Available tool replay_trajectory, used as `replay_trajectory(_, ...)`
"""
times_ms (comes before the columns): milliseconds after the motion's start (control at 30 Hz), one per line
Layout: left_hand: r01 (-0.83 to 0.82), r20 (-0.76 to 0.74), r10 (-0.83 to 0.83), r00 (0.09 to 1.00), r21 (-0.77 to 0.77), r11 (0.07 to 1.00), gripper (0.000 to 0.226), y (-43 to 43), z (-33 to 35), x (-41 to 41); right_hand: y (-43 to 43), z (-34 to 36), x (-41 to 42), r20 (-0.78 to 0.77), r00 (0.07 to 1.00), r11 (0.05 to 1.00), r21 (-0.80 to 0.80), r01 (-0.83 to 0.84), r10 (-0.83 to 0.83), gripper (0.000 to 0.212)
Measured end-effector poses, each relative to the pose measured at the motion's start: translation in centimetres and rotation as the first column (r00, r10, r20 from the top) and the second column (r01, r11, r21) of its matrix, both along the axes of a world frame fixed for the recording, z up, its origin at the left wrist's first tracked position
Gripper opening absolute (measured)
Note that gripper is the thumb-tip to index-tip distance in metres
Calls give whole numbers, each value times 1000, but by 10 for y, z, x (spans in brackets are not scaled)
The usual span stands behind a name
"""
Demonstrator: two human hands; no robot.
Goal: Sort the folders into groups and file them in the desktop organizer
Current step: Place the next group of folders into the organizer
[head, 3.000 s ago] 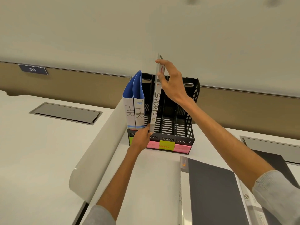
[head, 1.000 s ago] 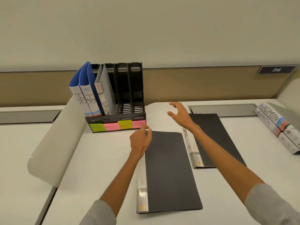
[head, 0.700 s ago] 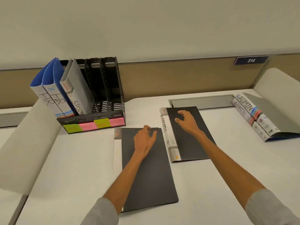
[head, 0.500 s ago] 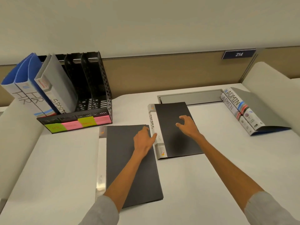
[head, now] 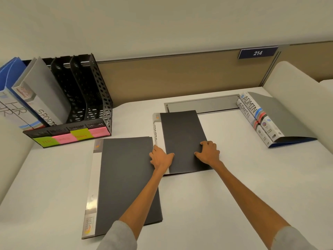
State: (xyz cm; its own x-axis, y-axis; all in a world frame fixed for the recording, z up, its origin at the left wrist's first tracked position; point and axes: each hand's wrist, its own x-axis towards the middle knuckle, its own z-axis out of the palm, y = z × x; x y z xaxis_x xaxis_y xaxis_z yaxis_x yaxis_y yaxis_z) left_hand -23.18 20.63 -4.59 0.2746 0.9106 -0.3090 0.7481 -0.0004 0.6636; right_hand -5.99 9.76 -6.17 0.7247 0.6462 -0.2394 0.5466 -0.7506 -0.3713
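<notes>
The left hand (head: 161, 158) grips the near left corner of the flat SPORTS folder (head: 182, 136). Its fingers (head: 153, 154) curl down over the white spine and the thumb lies on the dark cover. The right hand (head: 208, 152) holds the same folder at its right edge, with the fingers bent close together over that edge and the thumb pointing left. This folder lies mid-counter, and its far end reaches the grey hatch (head: 201, 105) set into the white counter (head: 234, 186). "SPORTS" is handwritten along the spine.

Just beside it, toward the left edge, lies a second dark folder (head: 126, 177), its spine printed "SMART LIFE".

At the far left corner stands the black organizer (head: 90, 98). It holds two blue HR folders (head: 10, 98) at its left end and a grey SPORTS folder (head: 41, 94) next to them, all leaning. Sticky notes (head: 79, 135) in green and pink line its front; the leftmost reads "HR" and the rest are too small to read.

Near the far right corner, two ADMIN folders (head: 261, 120) lie stacked.

A tan partition (head: 171, 76) runs behind the far edge and carries a blue plate (head: 257, 53) reading "214". Above it is a pale wall.
</notes>
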Motion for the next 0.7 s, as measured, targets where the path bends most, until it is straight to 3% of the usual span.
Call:
replay_trajectory(133,-167,165,191,968,-146,975,61,10,0,-1,-5,-1,-1,-24,1000,999,26,19,-18,60)
replay_trajectory(267,-180,297,239,925,-213,960,33,15,-2,-14,-6,0,0,-54,998,998,53,28,-25,58)
replay_trajectory(433,-130,402,229,887,-259,957,23,15,7,-25,-1,4,-3,-62,998,999,29,31,-30,53)
replay_trajectory(700,-31,570,106,815,-140,990,16,21,53,-30,23,20,-14,-213,975,989,117,95,-68,43)
